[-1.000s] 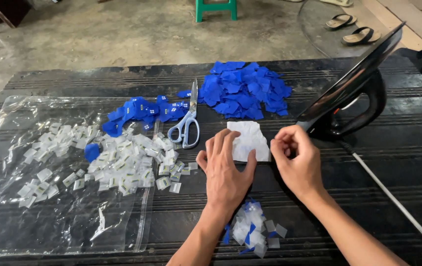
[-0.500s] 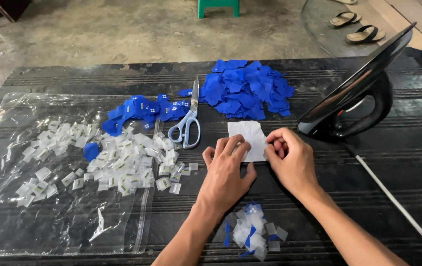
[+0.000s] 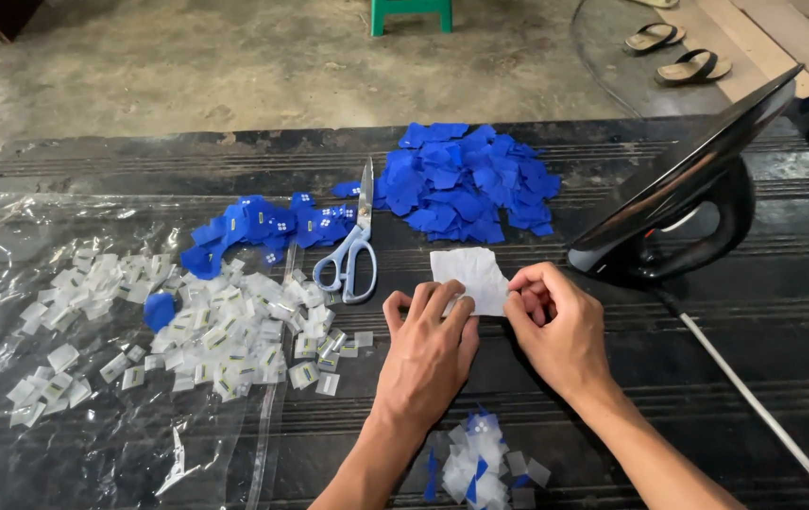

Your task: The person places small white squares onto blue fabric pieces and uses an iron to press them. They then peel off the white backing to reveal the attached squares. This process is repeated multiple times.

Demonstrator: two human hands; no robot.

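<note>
At mid-table, left hand [image 3: 428, 345] lay flat, fingers pressed together on the near edge of the white paper piece [image 3: 468, 279]; right hand [image 3: 560, 331] pinched its right edge. Scissors [image 3: 352, 250] lay just left, blue scrap pile [image 3: 466, 181] beyond, black iron [image 3: 688, 203] standing right on the table [image 3: 754, 321].

White paper piece [image 3: 468, 275]. Blue fabric pieces [image 3: 466, 182], solid. Scissors [image 3: 354, 247]: pale blue handles, silver blades. Iron [image 3: 688, 198] black, cord [image 3: 754, 399] white. Small tags [image 3: 225, 326] white. Table [image 3: 801, 321] black, ribbed. Stool [image 3: 412, 11] green.
</note>
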